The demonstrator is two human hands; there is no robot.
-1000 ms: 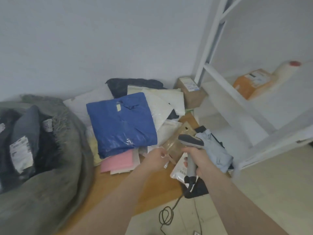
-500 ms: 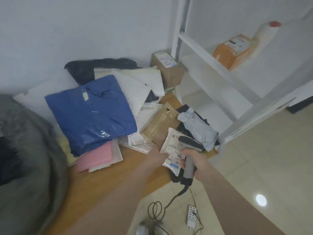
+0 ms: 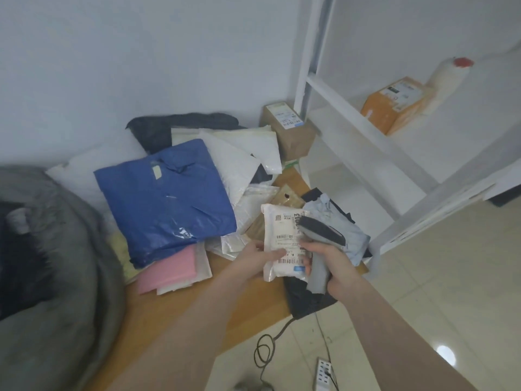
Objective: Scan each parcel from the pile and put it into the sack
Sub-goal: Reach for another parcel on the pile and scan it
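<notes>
Parcel (image 3: 283, 244) in question is a small white pouch, label up, held above the near edge of the pile (image 3: 180, 198) on the wooden board (image 3: 197, 311). The left hand (image 3: 258, 256) pinches its left edge, thumb lying across the label; the right hand (image 3: 328, 262) is wrapped round the handle of the scanner (image 3: 320, 238), whose head sits just over the barcodes. It looks light and soft (probably limp if gripped by a corner), with slick film, so a hold along one edge seems best. The grey sack (image 3: 64, 277) waits well to the left.
</notes>
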